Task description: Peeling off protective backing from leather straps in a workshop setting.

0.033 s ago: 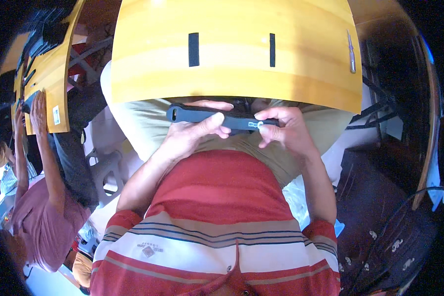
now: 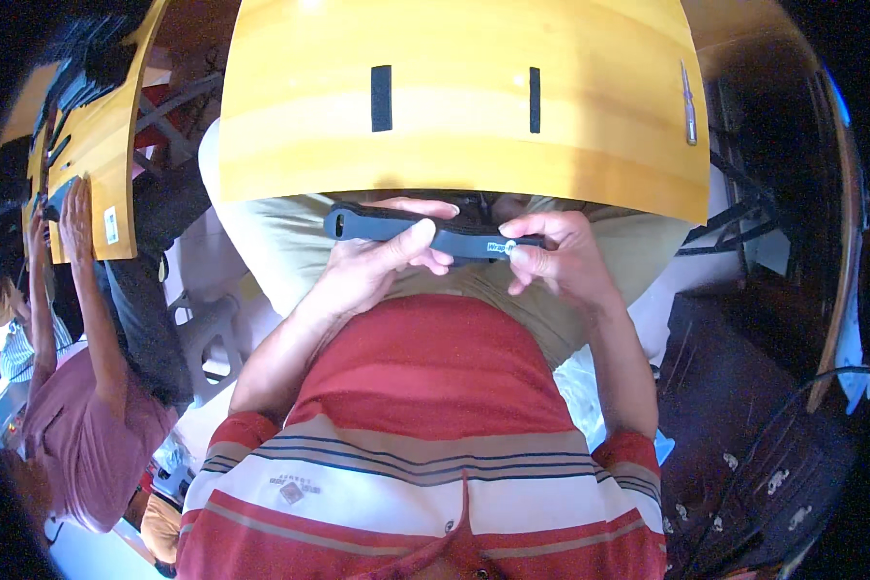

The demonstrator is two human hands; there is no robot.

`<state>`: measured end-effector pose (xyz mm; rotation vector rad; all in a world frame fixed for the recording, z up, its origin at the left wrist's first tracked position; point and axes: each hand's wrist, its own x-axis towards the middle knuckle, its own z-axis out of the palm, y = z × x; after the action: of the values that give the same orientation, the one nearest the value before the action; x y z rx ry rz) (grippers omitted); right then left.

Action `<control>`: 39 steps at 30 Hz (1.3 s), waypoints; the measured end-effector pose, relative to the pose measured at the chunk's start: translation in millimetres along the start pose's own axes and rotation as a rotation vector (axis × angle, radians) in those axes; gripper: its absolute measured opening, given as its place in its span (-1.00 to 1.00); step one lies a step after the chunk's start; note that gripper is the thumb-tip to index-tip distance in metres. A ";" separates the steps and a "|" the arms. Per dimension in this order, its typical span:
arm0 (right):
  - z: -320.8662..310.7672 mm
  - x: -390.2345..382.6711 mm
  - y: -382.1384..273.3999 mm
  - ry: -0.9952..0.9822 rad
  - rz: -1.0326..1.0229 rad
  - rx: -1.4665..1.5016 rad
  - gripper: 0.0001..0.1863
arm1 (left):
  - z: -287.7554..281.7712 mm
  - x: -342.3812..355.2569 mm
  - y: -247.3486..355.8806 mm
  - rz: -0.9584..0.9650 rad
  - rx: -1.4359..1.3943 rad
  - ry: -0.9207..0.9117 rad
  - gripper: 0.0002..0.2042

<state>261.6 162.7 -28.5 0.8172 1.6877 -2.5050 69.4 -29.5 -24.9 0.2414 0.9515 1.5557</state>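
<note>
A dark hook-and-loop strap stretches sideways between my two hands, just off the near edge of the wooden table. There is an oblong slot in its left end, and a small white printed label sits towards the right end. My left hand grips it left of the middle, thumb on top and fingers behind. Thumb and index finger of my right hand pinch the right end beside the label. Some of the strap's back is hidden by my fingers.
Two short black strips, a left one and a thinner right one, lie on the tabletop. A slim screwdriver rests near its right edge. At far left, another person's hands work at a separate table. A grey stool stands between.
</note>
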 end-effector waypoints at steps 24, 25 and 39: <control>67.7 4.3 -38.3 0.198 -0.551 -0.888 -0.70 | 16.2 7.8 6.2 0.170 0.331 0.125 -0.47; 67.3 2.3 -36.4 0.199 -0.533 -0.907 -0.69 | 17.0 6.5 10.6 0.180 0.339 0.121 -0.47; 41.9 -22.3 -41.8 -0.058 -0.195 -0.283 -0.70 | 18.6 -7.1 35.3 0.226 0.114 0.073 -0.85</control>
<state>251.4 137.7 28.8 0.5757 2.1281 -2.2921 57.3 -25.4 13.5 0.3858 1.1021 1.7277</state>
